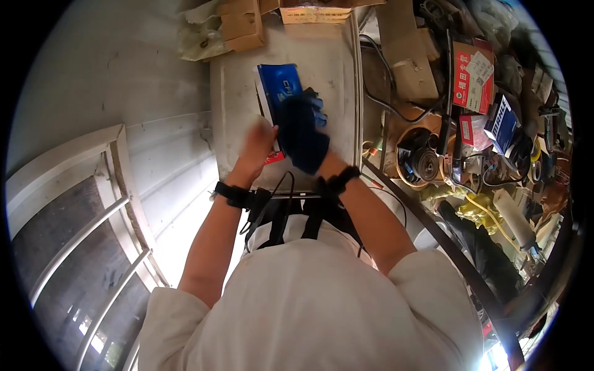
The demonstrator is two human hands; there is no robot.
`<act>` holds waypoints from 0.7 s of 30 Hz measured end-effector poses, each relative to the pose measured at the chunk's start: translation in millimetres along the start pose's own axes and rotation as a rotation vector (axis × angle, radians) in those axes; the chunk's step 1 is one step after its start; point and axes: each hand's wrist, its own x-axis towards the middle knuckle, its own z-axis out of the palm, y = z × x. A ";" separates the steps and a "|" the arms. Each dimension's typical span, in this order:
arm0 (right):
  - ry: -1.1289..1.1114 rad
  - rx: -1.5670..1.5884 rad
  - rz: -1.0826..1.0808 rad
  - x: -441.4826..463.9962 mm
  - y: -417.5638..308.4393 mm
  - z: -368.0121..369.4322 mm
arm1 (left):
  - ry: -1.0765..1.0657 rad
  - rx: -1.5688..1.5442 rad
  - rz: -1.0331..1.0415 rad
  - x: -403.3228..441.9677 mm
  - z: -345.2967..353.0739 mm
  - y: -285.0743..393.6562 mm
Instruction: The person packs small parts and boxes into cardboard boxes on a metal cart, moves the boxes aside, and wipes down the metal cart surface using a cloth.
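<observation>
A blue cardboard box (279,79) with white lettering and a pale side lies on the worn benchtop (235,80). My right hand (300,133), in a dark blue glove, covers the lower part of the box. Its fingers look curled at the box's right side, partly hidden by the glove's back. My bare left hand (257,148) is close to the box's lower left edge, smeared by motion, so its grip is unclear. Beneath and between the hands, a small red piece (275,158) shows. Black straps (234,194) circle both wrists.
Open cartons (315,13) and a crumpled plastic bag (201,37) occupy the far end of the bench. To the right, a cluttered shelf holds a red carton (473,75), a blue-and-white MAHLE box (502,123), a round black part (426,162) and cables. A barred window (80,235) stands left.
</observation>
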 end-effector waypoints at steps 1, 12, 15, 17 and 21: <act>-0.085 0.007 0.015 13.0 7.8 -2.8 | 0.058 0.081 0.018 1.2 1.8 -3.9; -0.043 0.062 0.170 -41.2 1.4 -60.9 | 0.222 0.148 0.095 -19.2 -66.5 -9.9; -0.008 -0.005 0.078 -25.6 -17.9 -24.6 | 0.210 0.090 0.176 -22.0 -64.9 -23.2; -0.015 -0.093 0.023 -1.3 -17.7 -2.5 | 0.202 0.132 0.181 -25.3 -62.4 -19.9; 0.032 -0.078 -0.185 62.7 21.8 -8.7 | 0.209 0.120 0.164 -33.7 -56.6 -16.3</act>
